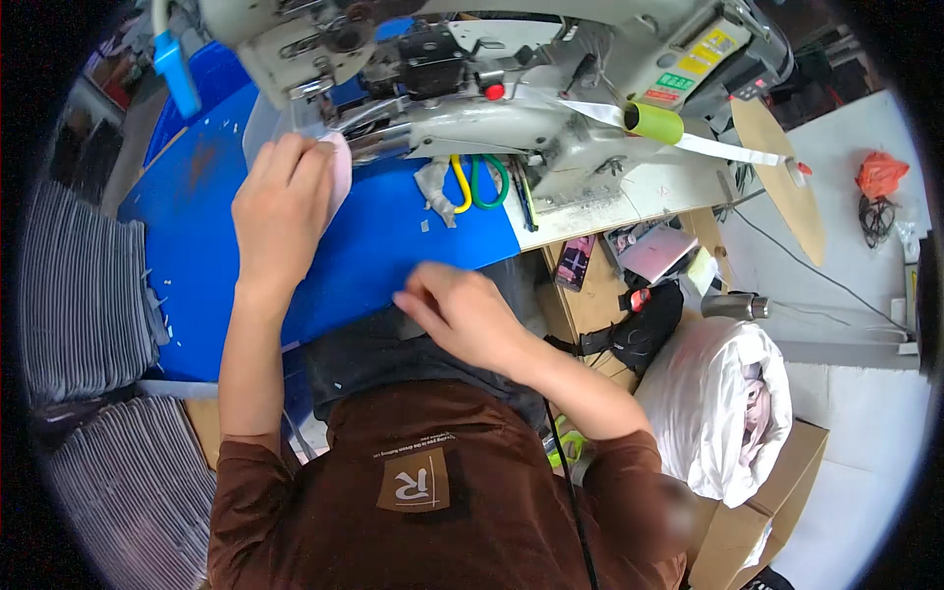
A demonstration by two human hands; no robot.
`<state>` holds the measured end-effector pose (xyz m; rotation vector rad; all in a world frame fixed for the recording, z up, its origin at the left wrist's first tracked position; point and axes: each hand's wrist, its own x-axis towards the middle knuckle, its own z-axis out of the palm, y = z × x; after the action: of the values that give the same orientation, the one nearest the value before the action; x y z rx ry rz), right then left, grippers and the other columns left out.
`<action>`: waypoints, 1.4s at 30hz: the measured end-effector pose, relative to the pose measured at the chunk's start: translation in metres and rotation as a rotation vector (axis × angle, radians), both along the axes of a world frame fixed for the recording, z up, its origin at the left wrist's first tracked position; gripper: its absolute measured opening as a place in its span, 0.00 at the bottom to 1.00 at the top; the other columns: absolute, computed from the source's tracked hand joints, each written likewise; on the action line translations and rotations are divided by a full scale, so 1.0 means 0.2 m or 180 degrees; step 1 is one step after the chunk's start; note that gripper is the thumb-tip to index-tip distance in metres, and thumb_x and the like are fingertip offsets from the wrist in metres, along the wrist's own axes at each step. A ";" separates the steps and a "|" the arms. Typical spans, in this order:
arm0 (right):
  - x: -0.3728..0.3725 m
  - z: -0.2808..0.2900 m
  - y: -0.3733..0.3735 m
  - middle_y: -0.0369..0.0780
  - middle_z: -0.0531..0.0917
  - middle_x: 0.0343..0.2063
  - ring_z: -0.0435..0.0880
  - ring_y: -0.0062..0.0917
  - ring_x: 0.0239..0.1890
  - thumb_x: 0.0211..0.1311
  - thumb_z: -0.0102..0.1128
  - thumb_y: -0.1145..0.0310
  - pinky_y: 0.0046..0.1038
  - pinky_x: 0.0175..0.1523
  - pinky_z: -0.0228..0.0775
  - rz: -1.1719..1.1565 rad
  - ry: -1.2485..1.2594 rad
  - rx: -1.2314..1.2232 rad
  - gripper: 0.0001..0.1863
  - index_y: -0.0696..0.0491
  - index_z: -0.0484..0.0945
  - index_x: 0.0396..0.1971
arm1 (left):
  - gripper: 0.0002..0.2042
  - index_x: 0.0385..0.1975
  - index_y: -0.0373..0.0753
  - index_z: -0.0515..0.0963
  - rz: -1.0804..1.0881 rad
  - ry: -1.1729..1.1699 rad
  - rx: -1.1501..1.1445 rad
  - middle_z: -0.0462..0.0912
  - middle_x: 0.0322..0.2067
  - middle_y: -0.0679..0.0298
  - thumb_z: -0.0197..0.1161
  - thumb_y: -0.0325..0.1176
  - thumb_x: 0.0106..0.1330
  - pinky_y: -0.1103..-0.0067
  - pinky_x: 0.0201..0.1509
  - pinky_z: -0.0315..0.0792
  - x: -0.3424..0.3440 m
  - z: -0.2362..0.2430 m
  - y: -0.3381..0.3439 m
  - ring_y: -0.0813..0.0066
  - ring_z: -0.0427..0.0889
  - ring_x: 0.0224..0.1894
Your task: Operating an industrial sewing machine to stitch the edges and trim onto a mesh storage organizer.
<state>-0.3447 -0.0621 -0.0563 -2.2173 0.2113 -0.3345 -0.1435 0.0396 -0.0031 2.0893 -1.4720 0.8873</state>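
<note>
At the front of the grey sewing machine, my left hand is closed on a pink piece, held beside the metal presser parts at the machine's left end. My right hand hangs over the front edge of the blue work surface, fingers loosely bent, thumb out, with no object visible in it. Yellow and green handled scissors lie under the machine's arm near grey scraps. A white tape runs from a cardboard disc through a green tube.
Stacked grey pieces line the left side, with another stack below. At the right are a cluttered wooden shelf, a black bag, a steel bottle, a white bundle and a cardboard box.
</note>
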 end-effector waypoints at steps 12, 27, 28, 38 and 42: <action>0.56 0.11 -0.08 0.41 0.80 0.17 0.78 0.23 0.17 0.64 0.63 0.69 0.26 0.25 0.68 -0.0755 -0.1219 0.1116 0.11 0.59 0.75 0.27 | 0.26 0.56 0.38 0.72 0.0632 -0.0442 -0.0218 0.74 0.57 0.53 0.67 0.22 0.54 0.63 0.56 0.70 -0.04 -0.12 0.00 0.53 0.78 0.52; 0.55 0.10 -0.04 0.46 0.81 0.16 0.82 0.40 0.19 0.58 0.65 0.68 0.36 0.25 0.72 -0.0644 -0.1160 0.0116 0.11 0.57 0.76 0.21 | 0.11 0.40 0.35 0.84 -0.0156 -0.1352 0.0103 0.84 0.47 0.57 0.67 0.28 0.57 0.69 0.51 0.74 -0.01 0.02 0.10 0.61 0.82 0.49; 0.55 0.09 -0.04 0.46 0.81 0.17 0.82 0.41 0.20 0.58 0.65 0.67 0.37 0.26 0.72 -0.0671 -0.1192 -0.0002 0.11 0.57 0.77 0.21 | 0.11 0.40 0.35 0.83 -0.0168 -0.1389 0.0257 0.84 0.47 0.58 0.65 0.27 0.57 0.67 0.54 0.74 -0.03 0.05 0.09 0.61 0.82 0.51; 0.58 0.08 -0.02 0.47 0.81 0.18 0.82 0.44 0.22 0.56 0.65 0.68 0.40 0.27 0.72 -0.0560 -0.0956 0.0041 0.09 0.57 0.78 0.22 | 0.08 0.31 0.33 0.77 -0.0296 -0.0702 0.0913 0.81 0.43 0.54 0.62 0.27 0.51 0.59 0.63 0.71 -0.04 0.20 0.08 0.57 0.79 0.55; 0.56 0.06 -0.06 0.50 0.80 0.18 0.81 0.47 0.22 0.54 0.64 0.68 0.45 0.28 0.72 -0.0323 -0.1248 -0.0155 0.08 0.58 0.78 0.22 | 0.11 0.28 0.32 0.77 -0.0464 -0.0243 0.0432 0.79 0.37 0.53 0.61 0.30 0.45 0.60 0.60 0.72 -0.05 0.09 0.04 0.53 0.80 0.49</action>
<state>-0.2325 -0.0750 -0.0453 -2.1419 0.1024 -0.8261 -0.1527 0.0480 0.0150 2.0305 -1.7442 0.8407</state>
